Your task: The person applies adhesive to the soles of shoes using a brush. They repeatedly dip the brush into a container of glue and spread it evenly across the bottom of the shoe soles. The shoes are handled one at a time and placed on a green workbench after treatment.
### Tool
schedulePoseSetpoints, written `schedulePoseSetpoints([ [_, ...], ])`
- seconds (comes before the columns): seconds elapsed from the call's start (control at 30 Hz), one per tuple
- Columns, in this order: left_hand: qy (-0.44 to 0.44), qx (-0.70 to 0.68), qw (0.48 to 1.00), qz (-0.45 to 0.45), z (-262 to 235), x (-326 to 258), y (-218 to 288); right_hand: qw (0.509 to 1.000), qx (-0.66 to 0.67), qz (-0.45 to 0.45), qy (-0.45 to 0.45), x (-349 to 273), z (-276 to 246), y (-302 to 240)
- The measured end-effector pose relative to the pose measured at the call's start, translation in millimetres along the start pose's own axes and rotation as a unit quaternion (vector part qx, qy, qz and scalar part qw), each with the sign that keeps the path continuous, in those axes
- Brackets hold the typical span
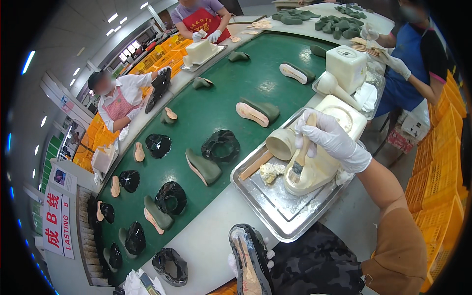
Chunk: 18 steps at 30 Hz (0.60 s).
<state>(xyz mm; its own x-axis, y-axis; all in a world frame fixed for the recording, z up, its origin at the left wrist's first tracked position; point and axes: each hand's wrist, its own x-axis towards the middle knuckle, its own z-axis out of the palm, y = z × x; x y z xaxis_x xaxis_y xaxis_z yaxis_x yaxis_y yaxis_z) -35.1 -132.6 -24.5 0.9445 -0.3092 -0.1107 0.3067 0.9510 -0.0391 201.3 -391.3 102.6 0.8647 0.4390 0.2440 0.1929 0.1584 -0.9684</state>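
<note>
My gloved right hand is closed around the wooden handle of a glue brush, its bristles dipping into the front opening of a cream plastic glue pot. The pot stands on a metal tray. Beside it on the tray are a round cream cup-shaped part, a wooden stick and a crusty lump of dried glue. At the lower edge, my gloved left hand grips a glossy black shoe upper on a last, its tan insole facing up. Most of that hand is hidden behind the shoe.
A green conveyor belt carries green lasts with pale insoles and black uppers. A cloth and a dark tool lie near the lower left. Three co-workers stand around the belt. Yellow crates are stacked at right; another glue pot stands beyond mine.
</note>
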Motion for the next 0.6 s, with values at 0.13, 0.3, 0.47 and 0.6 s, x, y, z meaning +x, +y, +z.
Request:
schedulePoseSetpoints([
  [0.13, 0.005, 0.003, 1.000, -0.003, 0.4, 1.1, -0.9, 1.000, 0.004, 0.001, 0.001, -0.3, -0.7, 1.3],
  [0.3, 0.054, 0.036, 0.998, 0.011, 12.1, -1.0, -4.7, 1.000, 0.009, 0.000, -0.004, -0.9, -0.1, 0.1],
  [0.47, 0.059, 0.035, 0.998, 0.011, 12.8, -1.0, -5.7, 1.000, 0.016, -0.004, -0.009, -0.8, -0.3, 0.1],
  [0.6, 0.054, 0.036, 0.998, 0.010, 8.3, -0.7, -5.4, 1.000, 0.009, -0.002, -0.005, -0.4, -0.3, -0.4],
])
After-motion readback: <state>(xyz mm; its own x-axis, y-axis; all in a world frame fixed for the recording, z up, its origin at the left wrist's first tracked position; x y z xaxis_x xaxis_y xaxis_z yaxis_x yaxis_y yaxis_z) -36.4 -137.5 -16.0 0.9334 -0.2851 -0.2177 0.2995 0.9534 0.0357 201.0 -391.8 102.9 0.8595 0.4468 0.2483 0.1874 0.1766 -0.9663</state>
